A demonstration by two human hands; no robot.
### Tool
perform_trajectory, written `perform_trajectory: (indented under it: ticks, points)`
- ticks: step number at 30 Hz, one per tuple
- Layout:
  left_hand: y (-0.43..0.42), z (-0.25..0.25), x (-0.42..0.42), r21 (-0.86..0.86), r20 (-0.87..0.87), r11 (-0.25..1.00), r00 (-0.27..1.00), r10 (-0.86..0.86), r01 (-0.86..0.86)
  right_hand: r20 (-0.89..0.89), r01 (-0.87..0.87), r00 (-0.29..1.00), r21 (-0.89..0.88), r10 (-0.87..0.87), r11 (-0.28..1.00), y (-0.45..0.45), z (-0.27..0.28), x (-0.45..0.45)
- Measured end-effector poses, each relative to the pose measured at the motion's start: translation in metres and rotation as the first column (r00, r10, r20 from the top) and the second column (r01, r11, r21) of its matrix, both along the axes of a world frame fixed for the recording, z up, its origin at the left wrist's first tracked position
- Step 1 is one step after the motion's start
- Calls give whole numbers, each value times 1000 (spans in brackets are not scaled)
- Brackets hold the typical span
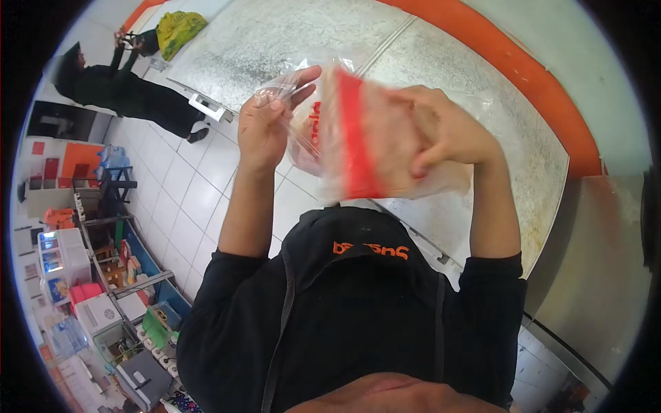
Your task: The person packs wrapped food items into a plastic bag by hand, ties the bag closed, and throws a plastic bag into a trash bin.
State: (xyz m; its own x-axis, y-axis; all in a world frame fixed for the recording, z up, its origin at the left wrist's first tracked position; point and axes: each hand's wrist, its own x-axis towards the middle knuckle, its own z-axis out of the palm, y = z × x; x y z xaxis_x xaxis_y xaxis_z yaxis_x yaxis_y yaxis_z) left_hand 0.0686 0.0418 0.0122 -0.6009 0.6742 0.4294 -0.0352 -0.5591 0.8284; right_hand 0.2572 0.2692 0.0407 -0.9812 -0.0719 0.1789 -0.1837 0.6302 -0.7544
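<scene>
My right hand (pixel 454 127) is wrapped round a clear packet (pixel 389 138) with a broad red band and pale contents, smeared by motion. What the contents are, I cannot make out. My left hand (pixel 265 127) pinches the edge of a clear plastic bag (pixel 303 148) with red lettering, its thumb and fingers on the film. The packet is in front of part of the bag, and both are held up at the near edge of the worktop. Whether the packet touches the bag is unclear.
A worn white worktop (pixel 255 41) with an orange-edged wall (pixel 509 55) lies ahead. A yellow bag (pixel 180 31) sits at its far left corner, near a person in dark clothes (pixel 131 96). Shelves of boxes and containers (pixel 131 275) stand at left, a metal surface (pixel 599 255) at right.
</scene>
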Motion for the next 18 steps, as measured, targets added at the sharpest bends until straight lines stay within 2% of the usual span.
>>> perform_trajectory:
  ticks: [1,2,3,4,8,10,11,13,14,15,16,17,18]
  points:
    - [-2,-4,-2,-4,17,1000,1000,-1,1,17,1,1000,-4,-1,1000,-11,-3,-4]
    - [-4,-8,-5,-8,-156,999,987,-44,43,85,132,985,194,-151,972,-30,-8,-7]
    - [-5,-11,-8,-14,-327,996,941,-86,86,118,237,945,397,-305,887,-43,-9,-8]
    - [-8,-8,-7,-22,-280,995,955,-96,94,113,222,950,417,-292,882,-47,-5,-5]
    - [-16,-13,-20,14,-237,992,965,-117,123,163,294,914,365,-371,884,-38,-12,1]
    - [-25,-17,-22,10,-146,971,961,-236,240,322,401,826,244,-463,883,-34,-13,1]
    - [-33,-13,-21,14,-144,969,959,-244,248,322,408,821,248,-472,879,-32,-15,0]
    - [-51,-3,-19,-302,-254,905,890,-380,300,255,484,806,236,-534,843,-30,-26,-2]
    - [-60,-9,-28,-370,-269,844,826,-496,387,258,493,799,235,-542,838,-24,-33,-4]
    - [-63,-14,-29,-372,-267,839,820,-507,397,182,572,755,286,-630,769,-15,-42,-7]
    - [-65,-18,-30,-293,-155,836,840,-519,463,101,648,699,329,-708,687,-9,-51,-8]
    - [-67,-21,-31,-204,-45,833,845,-533,514,99,658,690,328,-717,678,-5,-59,-8]
    - [-66,-22,-32,-162,-7,830,841,-542,533,141,712,630,288,-764,640,-3,-65,-8]
